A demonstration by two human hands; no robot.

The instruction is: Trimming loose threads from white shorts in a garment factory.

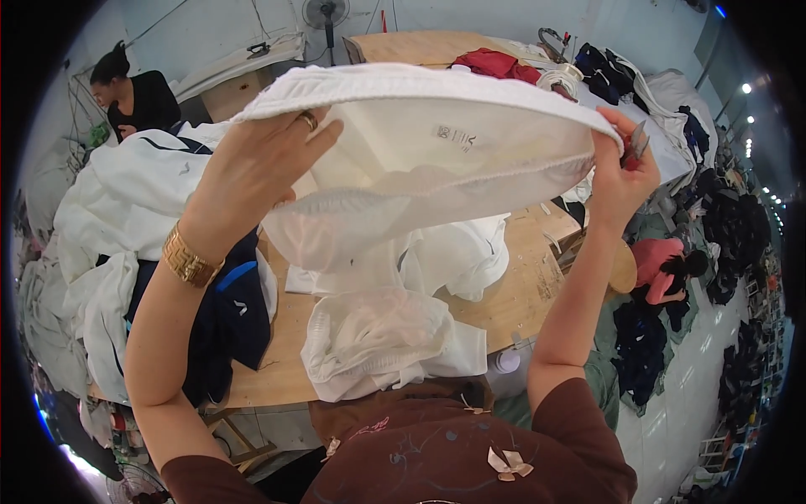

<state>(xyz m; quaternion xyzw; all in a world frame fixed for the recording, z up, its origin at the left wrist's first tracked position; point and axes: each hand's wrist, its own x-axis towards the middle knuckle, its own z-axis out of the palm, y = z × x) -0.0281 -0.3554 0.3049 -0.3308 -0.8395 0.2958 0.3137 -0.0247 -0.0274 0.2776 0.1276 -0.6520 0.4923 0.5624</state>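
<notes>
I hold a white garment (420, 143) stretched up in front of me by its ribbed waistband, the thin mesh lining hanging below. My left hand (260, 164), with a ring and a gold bracelet on the wrist, grips the band at its left end. At the right end, my right hand (623, 168) grips the band and also holds small thread snips with a red part (635, 144). The lower part of the garment lies bunched at the wooden table's (512, 294) near edge.
Piles of white and navy garments (126, 218) cover the table's left side. A person in black (134, 97) stands at the far left. A person in a pink top (667, 265) crouches on the floor at right among dark clothes. A fan (326, 15) stands behind.
</notes>
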